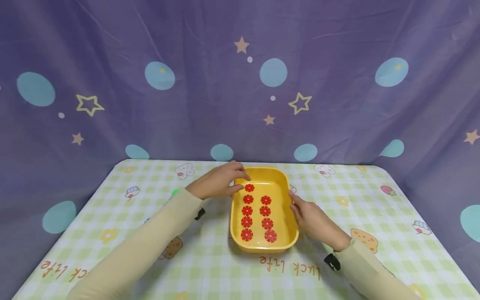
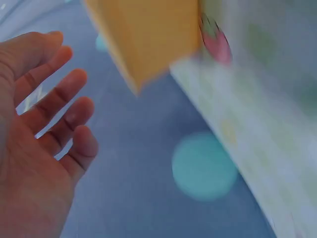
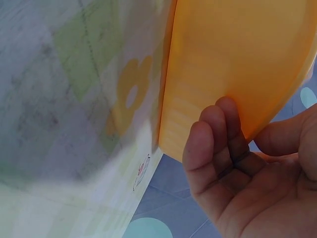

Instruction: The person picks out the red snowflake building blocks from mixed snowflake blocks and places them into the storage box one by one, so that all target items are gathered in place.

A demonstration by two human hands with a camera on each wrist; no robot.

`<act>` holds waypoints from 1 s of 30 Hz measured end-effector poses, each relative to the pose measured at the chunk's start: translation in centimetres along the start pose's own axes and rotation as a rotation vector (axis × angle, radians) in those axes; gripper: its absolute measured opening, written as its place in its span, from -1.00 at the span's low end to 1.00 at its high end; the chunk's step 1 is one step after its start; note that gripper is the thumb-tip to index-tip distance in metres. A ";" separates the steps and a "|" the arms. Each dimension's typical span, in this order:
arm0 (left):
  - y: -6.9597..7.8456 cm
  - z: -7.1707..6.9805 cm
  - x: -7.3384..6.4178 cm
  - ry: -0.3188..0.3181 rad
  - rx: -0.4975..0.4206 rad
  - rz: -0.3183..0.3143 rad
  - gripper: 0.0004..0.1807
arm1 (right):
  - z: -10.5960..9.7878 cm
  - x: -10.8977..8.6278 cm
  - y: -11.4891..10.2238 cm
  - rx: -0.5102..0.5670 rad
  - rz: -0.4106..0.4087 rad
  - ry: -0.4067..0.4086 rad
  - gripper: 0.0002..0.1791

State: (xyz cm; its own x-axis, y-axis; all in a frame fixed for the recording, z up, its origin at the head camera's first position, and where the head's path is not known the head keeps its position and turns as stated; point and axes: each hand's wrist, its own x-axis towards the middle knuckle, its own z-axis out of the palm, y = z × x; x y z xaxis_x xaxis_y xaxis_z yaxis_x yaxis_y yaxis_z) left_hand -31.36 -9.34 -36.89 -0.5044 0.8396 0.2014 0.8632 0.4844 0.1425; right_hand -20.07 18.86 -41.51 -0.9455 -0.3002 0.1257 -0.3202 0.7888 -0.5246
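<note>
A yellow plastic tray (image 1: pixel 289 240) rests on the table, and several red snowflake discs (image 1: pixel 265 211) lie inside it in two columns. The left column reaches further toward the far end than the right one. Over the tray's far left rim hovers my left hand (image 1: pixel 222 180), its fingertips near the farthest disc (image 1: pixel 249 188). Seen in the left wrist view, the fingers (image 2: pixel 69 116) are loosely bent, apart from the tray wall (image 2: pixel 153 39), with nothing between them. My right hand (image 3: pixel 267 188) grips the tray's right side, thumb at the rim and fingers against the outer wall.
A green piece (image 1: pixel 175 192) shows beside my left forearm, and a bit of blue (image 1: pixel 146 220) peeks out lower down, both mostly hidden by the sleeve. The checked tablecloth (image 1: pixel 210 271) covers the table. A purple curtain (image 1: pixel 202 104) hangs behind the far edge.
</note>
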 end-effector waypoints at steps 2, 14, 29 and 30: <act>-0.9 -1.3 -2.7 0.020 -0.006 -0.040 -0.76 | -0.1 0.0 0.0 0.007 0.006 -0.009 -0.48; -3.9 -3.6 -18.6 -0.222 -0.189 -0.537 -0.73 | 0.0 -0.1 -0.1 0.023 0.004 -0.010 -0.49; -4.1 -0.7 -23.9 -0.165 -0.328 -0.420 -0.73 | 0.1 -0.1 -0.2 0.037 0.010 -0.014 -0.48; -4.2 -0.6 -23.8 -0.161 -0.332 -0.415 -0.73 | 0.1 0.0 -0.2 0.036 0.012 -0.015 -0.48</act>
State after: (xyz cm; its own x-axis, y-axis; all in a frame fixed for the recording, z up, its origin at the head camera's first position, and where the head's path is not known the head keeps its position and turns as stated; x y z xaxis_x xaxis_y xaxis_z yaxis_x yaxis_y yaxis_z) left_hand -22.93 -31.51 -41.71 -0.7685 0.6343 -0.0838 0.5263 0.7012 0.4809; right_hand -19.99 18.64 -41.54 -0.9483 -0.2990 0.1064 -0.3060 0.7728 -0.5560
